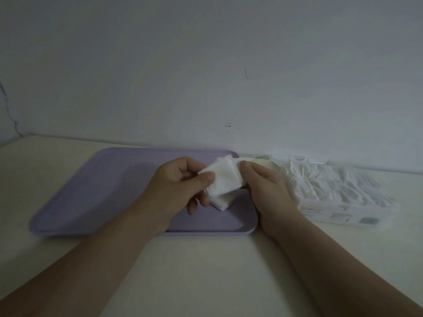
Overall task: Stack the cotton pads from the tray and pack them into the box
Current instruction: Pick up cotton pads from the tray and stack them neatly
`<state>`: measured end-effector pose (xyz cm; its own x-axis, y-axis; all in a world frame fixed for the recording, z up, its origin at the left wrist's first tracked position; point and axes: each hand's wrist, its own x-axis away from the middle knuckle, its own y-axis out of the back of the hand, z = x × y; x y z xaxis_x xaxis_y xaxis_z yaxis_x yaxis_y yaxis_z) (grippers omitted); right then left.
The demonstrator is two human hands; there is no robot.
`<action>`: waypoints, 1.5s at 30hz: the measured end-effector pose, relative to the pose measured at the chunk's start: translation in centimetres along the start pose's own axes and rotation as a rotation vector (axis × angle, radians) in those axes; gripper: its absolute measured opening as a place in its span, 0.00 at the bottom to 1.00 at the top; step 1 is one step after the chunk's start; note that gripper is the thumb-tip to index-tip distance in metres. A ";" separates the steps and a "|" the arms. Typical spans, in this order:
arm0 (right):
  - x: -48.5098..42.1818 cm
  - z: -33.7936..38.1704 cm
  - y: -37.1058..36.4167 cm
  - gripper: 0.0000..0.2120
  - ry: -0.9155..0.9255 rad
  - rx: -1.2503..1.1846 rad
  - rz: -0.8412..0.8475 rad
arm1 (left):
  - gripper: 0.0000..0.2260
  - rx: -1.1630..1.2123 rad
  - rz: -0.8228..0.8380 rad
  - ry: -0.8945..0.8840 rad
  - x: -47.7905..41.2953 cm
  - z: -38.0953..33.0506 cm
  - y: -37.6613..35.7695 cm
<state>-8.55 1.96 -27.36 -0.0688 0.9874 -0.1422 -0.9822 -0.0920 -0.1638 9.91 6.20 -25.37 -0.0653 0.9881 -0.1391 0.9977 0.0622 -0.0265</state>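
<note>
Over the right end of the lavender tray [91, 191], the person seems to be squaring up a stack of cotton pads [225, 181]. The left hand [180, 181] is pinching it, thumb on top, and the right hand [267, 186] is gripping its other edge with curled fingers. Next, I'd say, comes carrying it to the box [338, 202] just right of the tray.

wall [206, 65] directly behind tray [96, 186] and box [343, 197] closing the far side, box just right of tray, left hand [176, 181] and right hand [267, 181] gripping cotton pads [223, 181] over tray's right half, passage open over tray's left half and near table [206, 266]
</note>
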 end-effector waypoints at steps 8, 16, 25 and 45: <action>-0.3 -0.3 -0.1 0.31 -0.025 -0.046 0.147 | 0.04 -0.138 -0.030 -0.091 -0.3 0.9 0.0; -0.4 -0.2 0.4 0.28 -0.107 -0.041 0.190 | 0.03 -0.123 -0.038 -0.073 -0.4 0.9 -0.4; 0.4 -0.3 0.0 0.04 0.194 0.154 -0.175 | 0.11 -0.675 -0.158 -0.129 -1.3 1.8 -0.5; 0.9 0.1 -0.1 0.09 0.069 0.081 -0.020 | 0.11 -0.053 0.177 -0.062 0.1 0.5 -0.2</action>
<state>-8.49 2.85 -27.32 -0.0395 0.9775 -0.2071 -0.9943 -0.0589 -0.0884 9.70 6.26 -25.85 0.1117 0.9738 -0.1981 0.9932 -0.1026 0.0553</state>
